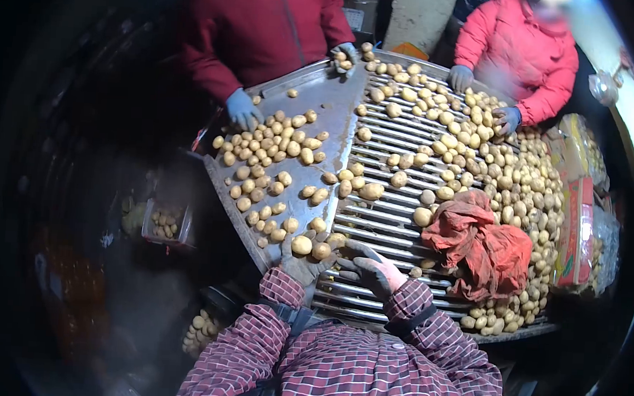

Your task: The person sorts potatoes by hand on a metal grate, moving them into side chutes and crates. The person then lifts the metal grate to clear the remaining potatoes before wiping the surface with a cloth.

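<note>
Two potatoes (301, 245) rest in my gloved left hand (301, 263), its fingers curled around them at the near edge of the metal sheet (328, 120). Just to its right, my gloved right hand (372, 268) is over the metal bars (372, 233), fingers spread and nothing seen in them. Another potato (336, 240) lies between the two hands. Many loose potatoes (270, 142) cover the sheet beyond my left hand. A crumpled red cloth (483, 246) lies on the potatoes right of my right hand.
Across the table, a person in dark red (250, 29) holds potatoes in one gloved hand. A person in a pink jacket (518, 54) has both gloved hands at the potato pile (522, 180). Filled bags (580, 233) stand at right; a crate (166, 222) is at lower left.
</note>
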